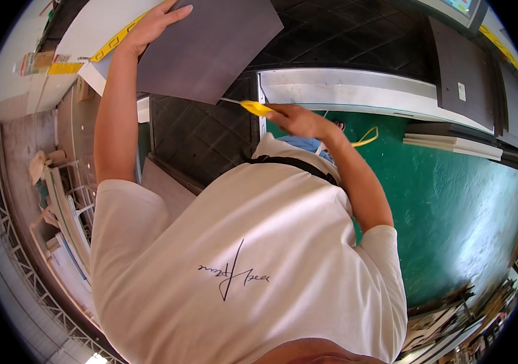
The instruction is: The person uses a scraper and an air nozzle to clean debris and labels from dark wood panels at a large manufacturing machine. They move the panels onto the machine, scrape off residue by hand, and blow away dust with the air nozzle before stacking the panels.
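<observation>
We see a dark grey panel (213, 45) over the left part of the black, diamond-patterned table (204, 130), one corner pointing toward the table's inner corner, where the metal rail (344, 88) begins. The left hand (148, 29) lies on the panel's left edge, thumb spread over its face; we cannot tell whether the fingers grip underneath. The right hand (300, 121) is closed around a yellow tool (255, 108), and something thin and pale runs from it toward the panel's near corner.

We judge the step in hand to be steadying the panel while the tool works at that corner; such a move calls for a firm left hand and a controlled right one.

Farther out, grey sheets (462, 76) lie at the table's right end, and a yellow loop (366, 137) hangs over the green floor (447, 200). The panel's far side and some left fingertips are cut off above. We cannot make out the tool's exact kind, or whether the panel lies flat.
</observation>
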Tool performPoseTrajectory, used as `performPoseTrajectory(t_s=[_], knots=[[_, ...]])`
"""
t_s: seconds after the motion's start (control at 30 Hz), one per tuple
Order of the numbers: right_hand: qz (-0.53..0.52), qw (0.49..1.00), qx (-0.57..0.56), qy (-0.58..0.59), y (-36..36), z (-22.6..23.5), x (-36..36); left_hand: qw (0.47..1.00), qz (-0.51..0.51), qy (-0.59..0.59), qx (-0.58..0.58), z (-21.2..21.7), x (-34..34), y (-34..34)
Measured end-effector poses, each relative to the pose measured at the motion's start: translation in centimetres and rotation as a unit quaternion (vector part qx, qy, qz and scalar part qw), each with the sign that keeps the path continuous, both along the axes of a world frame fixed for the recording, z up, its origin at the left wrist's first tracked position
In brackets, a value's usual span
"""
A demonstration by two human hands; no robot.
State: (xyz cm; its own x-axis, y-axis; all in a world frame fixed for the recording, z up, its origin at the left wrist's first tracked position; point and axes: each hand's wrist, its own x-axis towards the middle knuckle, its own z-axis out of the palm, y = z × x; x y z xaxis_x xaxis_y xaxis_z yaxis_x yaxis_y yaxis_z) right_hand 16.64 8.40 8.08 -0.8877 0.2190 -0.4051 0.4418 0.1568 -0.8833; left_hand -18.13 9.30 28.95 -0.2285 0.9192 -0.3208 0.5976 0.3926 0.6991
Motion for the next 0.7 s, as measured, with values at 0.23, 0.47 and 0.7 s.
performPoseTrajectory(t_s=[0.23, 0.47, 0.7], knots=[[0.021, 0.991, 0.122, -0.054, -0.3, 1.9, -1.8, 0.998, -0.051, -0.042, 0.008, 0.4, 0.6, 0.1], [-0.275, 0.961, -0.021, 0.022, 3.0, 3.0, -0.5, 1.000, 0.000, -0.001, 0.011, 0.7, 1.0, -0.6], [-0.326, 0.917, -0.168, 0.158, 7.6, 3.8, 2.2, 0.999, 0.007, 0.016, 0.030, -2.0, -1.5, 0.0]])
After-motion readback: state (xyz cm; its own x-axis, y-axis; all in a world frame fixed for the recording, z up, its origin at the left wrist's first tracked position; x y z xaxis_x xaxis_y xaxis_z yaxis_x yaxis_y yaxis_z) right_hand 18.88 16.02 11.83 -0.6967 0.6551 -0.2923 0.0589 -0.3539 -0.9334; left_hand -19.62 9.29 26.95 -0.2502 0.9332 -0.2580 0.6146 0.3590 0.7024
